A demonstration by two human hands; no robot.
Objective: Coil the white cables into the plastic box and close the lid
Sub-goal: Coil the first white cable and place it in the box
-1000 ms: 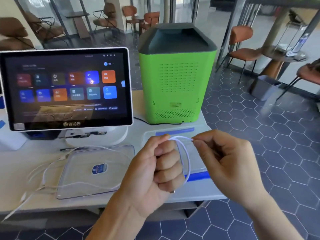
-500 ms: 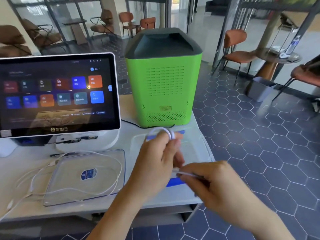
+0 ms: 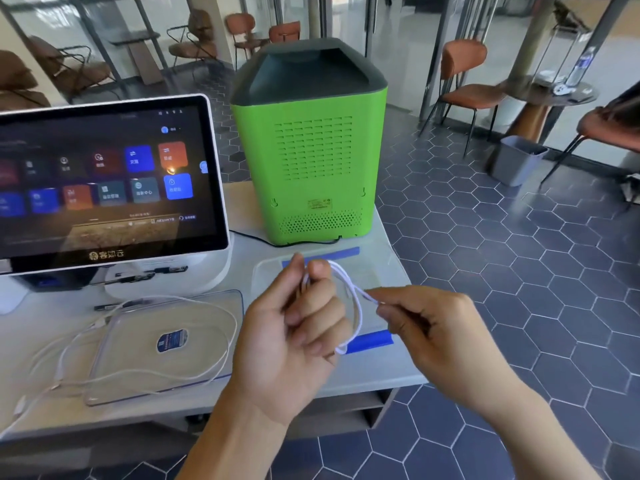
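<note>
My left hand is closed around a small coil of white cable, held above the table's right end. My right hand pinches the free end of that cable just to the right of the coil. Beneath both hands lies the clear plastic box with blue clips along its far and near edges. Its clear lid, marked with a blue sticker, lies flat on the table to the left. A second white cable is spread loosely over and around the lid.
A touchscreen terminal on a white stand fills the left rear of the table. A green machine stands behind the box. The table's right edge drops to a tiled floor, with chairs and a grey bin beyond.
My right hand has swung from below the coil up to its right side, carrying the cable end around. The loop in my left hand has grown by a turn.
</note>
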